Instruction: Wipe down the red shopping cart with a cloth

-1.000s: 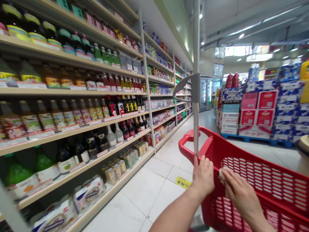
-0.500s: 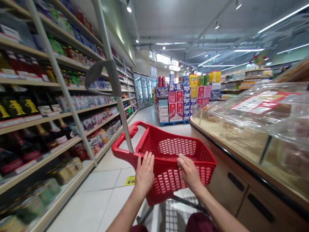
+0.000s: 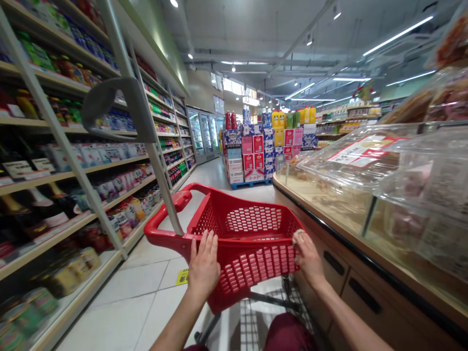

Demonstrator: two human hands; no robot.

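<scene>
1. In the head view, the left hand (image 3: 204,267) is held open and flat, with its fingers extended close together and its thumb set apart; nothing is grasped, and the near rim of the red cart basket (image 3: 252,263) is touched.
2. The right hand (image 3: 309,256) is curled at the basket's near right corner, and a small pale cloth (image 3: 299,232) is pinched under its fingers; how tightly it is gripped cannot be told.
3. The basket is placed in the near middle of the scene, its long axis laid from left to right; its red handle (image 3: 155,225) is pointed left, toward the shelves (image 3: 78,224), and its opposite end right, beside the counter (image 3: 329,214).
4. A grey pole (image 3: 161,175) is stood at the handle end, tilted left at its top, with a grey hook (image 3: 137,109) borne on it.
5. Far beyond the basket, stacked cartons (image 3: 253,158) are seen.
</scene>
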